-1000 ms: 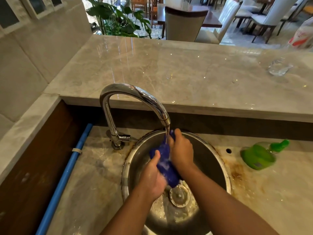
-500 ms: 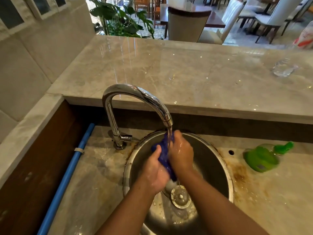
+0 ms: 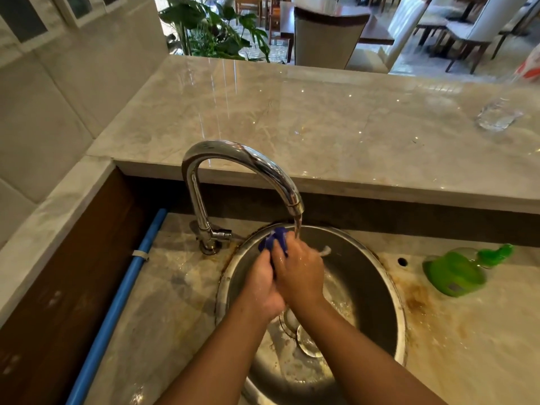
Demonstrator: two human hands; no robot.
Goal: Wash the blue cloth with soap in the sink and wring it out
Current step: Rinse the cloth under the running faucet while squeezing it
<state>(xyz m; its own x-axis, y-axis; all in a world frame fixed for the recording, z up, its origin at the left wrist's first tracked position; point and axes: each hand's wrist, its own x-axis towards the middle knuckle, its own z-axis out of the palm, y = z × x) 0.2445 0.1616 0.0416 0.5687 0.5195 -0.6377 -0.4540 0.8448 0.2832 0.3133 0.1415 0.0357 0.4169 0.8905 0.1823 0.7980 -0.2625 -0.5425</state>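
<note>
Left hand (image 3: 263, 285) and right hand (image 3: 301, 273) clench the bunched blue cloth (image 3: 276, 238) at the round steel sink's (image 3: 368, 293) eleven o'clock; wringing remains, I judge.

Marble counter (image 3: 473, 355): sink (image 3: 368, 276), green bottle (image 3: 454, 274)

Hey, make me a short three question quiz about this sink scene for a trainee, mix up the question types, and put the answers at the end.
1. True or false: the tap is running.
2. Where is the green bottle? A) in the sink; B) on the counter right of the sink; C) left of the tap.
3. Fill in: the left hand and right hand both grip the blue ____.
Key: 1 true; 2 B; 3 cloth.
</note>
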